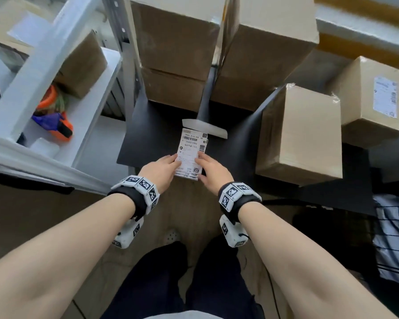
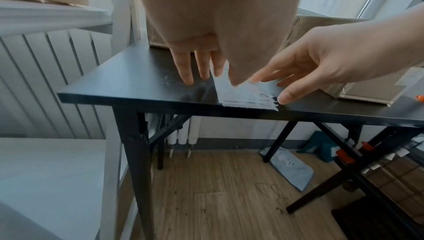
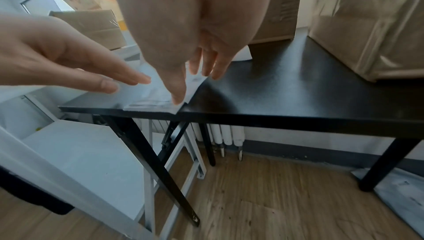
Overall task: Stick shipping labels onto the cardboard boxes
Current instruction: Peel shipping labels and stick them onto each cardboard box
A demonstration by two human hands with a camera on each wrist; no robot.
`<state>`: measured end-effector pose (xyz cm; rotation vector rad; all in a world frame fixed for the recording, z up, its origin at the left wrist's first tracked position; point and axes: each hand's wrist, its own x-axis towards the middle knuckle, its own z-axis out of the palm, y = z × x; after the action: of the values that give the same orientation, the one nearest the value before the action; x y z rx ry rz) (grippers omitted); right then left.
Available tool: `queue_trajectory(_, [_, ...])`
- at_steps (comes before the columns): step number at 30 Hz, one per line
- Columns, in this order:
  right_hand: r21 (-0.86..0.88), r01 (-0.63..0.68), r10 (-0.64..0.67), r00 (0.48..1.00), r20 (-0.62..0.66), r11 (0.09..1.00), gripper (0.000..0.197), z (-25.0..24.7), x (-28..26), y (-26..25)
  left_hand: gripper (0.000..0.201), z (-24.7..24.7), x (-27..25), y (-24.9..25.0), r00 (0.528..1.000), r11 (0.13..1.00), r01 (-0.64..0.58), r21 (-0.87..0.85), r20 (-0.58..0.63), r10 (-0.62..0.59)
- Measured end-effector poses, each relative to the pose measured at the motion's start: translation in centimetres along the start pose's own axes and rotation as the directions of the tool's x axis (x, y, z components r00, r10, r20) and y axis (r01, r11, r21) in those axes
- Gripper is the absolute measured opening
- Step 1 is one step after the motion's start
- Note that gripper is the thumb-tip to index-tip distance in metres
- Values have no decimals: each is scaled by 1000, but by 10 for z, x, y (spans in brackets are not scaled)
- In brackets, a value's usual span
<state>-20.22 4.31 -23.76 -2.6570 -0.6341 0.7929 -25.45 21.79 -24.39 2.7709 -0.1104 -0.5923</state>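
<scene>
Head view: labels lengthwise away

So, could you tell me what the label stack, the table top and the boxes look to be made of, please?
Label stack: thin white paper with black print, probably matte; its layered sheet edges show at the table's front edge. Table top: black, smooth, faintly sheened board, likely laminate, on dark, probably metal legs. Boxes: plain brown cardboard, matte; clear tape glints along some edges.
</scene>
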Motion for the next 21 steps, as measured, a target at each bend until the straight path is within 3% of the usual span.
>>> queue_trajectory(4, [19, 33, -32, 999, -9, 999, 58, 4, 1, 6, 46, 13, 9, -1, 999, 999, -38, -8, -7, 38])
queue_trajectory(9, [-50, 96, -97, 995, -32, 994, 58, 11, -3, 13, 49, 26, 13, -3, 999, 994, -32, 103, -5, 33])
queue_trajectory(16, [-59, 146, -153, 977, -146, 988, 39, 27, -9, 17, 57, 27, 7, 1, 972, 931, -161, 326, -110, 207])
queue_trajectory(21, [-31, 116, -118, 989, -85, 993, 38, 20, -10, 18, 41, 22, 5, 2, 967, 922, -178, 344, -111, 229])
